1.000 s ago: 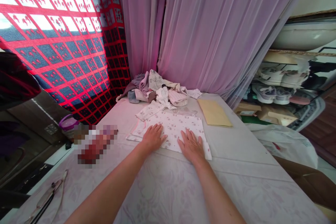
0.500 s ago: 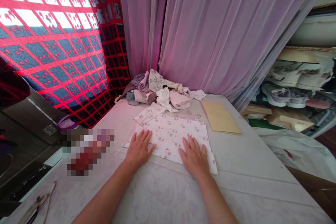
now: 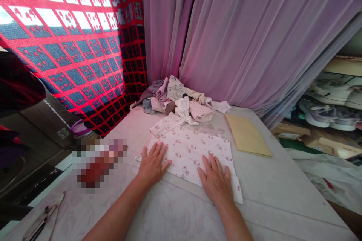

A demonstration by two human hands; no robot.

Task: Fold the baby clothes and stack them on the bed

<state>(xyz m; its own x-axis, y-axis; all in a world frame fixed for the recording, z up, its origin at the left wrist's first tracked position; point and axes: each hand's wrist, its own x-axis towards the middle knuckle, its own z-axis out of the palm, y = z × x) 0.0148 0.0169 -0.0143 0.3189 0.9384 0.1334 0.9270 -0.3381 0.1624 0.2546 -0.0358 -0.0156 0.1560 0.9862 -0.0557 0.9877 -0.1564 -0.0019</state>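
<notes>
A white child's garment printed with small pink cartoon figures point(image 3: 189, 150) lies spread on the cloth-covered table point(image 3: 166, 211). One sleeve reaches up toward the clothes pile. My left hand point(image 3: 152, 162) rests flat on the garment's near left part, fingers spread. Flat on its near right part lies my right hand point(image 3: 216, 177), its fingers also stretched out. Neither hand grips anything. Just beyond the garment sits a heap of crumpled small clothes point(image 3: 181, 101), in white, pink and mauve.
A folded yellow sheet point(image 3: 247, 135) lies to the right. Scissors point(image 3: 41, 222) are at the near left, below a blurred-out patch point(image 3: 96, 169). Purple curtains point(image 3: 240, 37) hang behind. Shoes point(image 3: 328, 113) and boxes fill a rack on the right.
The view has swung slightly to the left, so everything sits further right in it. Both hands stay flat on the garment, with little movement against it.
</notes>
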